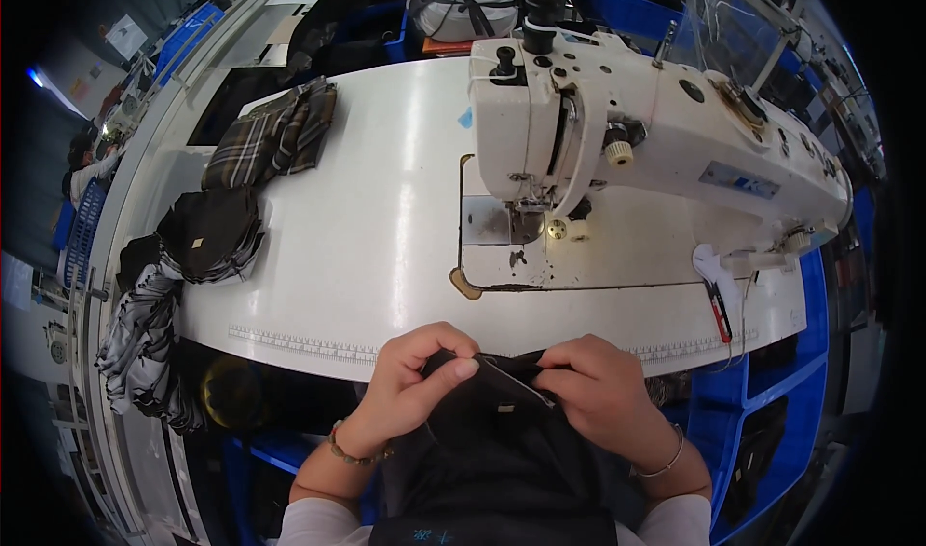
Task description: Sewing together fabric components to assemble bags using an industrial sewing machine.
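Note:
In front of the table's near edge, my left hand pinches one end of a piece of black fabric between thumb and fingers. My right hand grips its other end, fingers curled in. A thin pale line runs along the edge of the piece, slanting down to the right, and a small light label shows below it. Where this piece stops and the dark cloth over my lap begins, I cannot tell. Beyond my hands stands a white sewing machine, its needle area over a metal plate.
At the left of the white table lie folded plaid fabric, a stack of dark pieces and bunched grey-black cloth. Red-handled snips rest at the right. Blue bins stand lower right; a person sits beyond the table.

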Demonstrator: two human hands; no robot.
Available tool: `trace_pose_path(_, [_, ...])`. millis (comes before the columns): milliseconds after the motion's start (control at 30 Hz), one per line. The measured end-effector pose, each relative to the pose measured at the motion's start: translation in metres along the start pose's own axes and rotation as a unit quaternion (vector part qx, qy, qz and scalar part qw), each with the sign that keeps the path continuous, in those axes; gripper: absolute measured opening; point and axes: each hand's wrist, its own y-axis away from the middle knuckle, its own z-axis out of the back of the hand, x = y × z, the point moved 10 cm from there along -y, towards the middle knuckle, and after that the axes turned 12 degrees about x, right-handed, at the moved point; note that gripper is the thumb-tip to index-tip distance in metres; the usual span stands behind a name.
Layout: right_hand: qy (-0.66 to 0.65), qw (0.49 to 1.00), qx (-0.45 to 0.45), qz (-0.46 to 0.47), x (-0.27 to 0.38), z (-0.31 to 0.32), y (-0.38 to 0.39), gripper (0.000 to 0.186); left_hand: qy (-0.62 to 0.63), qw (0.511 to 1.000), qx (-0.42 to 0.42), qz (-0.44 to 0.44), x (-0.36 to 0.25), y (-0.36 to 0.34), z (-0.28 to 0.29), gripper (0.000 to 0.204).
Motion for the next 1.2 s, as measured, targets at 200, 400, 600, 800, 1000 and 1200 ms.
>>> trace_pose_path(200, [-0.129, 0.991, -0.026, -0.014, -0.003, 0.003, 0.005, 0.015, -0.088, 0.994, -0.066, -0.001, -0.005, 0.008, 0.007, 0.005])
trace_pose_path(400, [-0.177, 0.982, -0.059, -0.025, -0.006, 0.003, 0.010, 0.015, -0.112, 0.990, -0.088, 0.013, 0.000, 0.011, 0.005, 0.004])
trace_pose_path(600, [-0.164, 0.980, -0.101, -0.059, -0.015, 0.000, 0.017, 0.014, -0.048, 0.995, -0.087, -0.010, 0.004, 0.013, -0.001, 0.003])
trace_pose_path(800, [-0.222, 0.965, -0.095, -0.102, -0.028, -0.007, 0.023, 0.014, -0.089, 0.992, -0.074, -0.048, -0.006, 0.013, -0.005, 0.001])
trace_pose_path(1000, [-0.265, 0.951, -0.075, -0.144, -0.035, -0.008, 0.018, 0.017, -0.113, 0.990, -0.054, -0.067, -0.010, 0.012, -0.008, 0.004])
trace_pose_path(1200, [-0.322, 0.924, 0.052, -0.200, -0.041, -0.026, 0.013, 0.023, -0.173, 0.980, -0.024, -0.099, -0.021, 0.011, -0.015, 0.007])
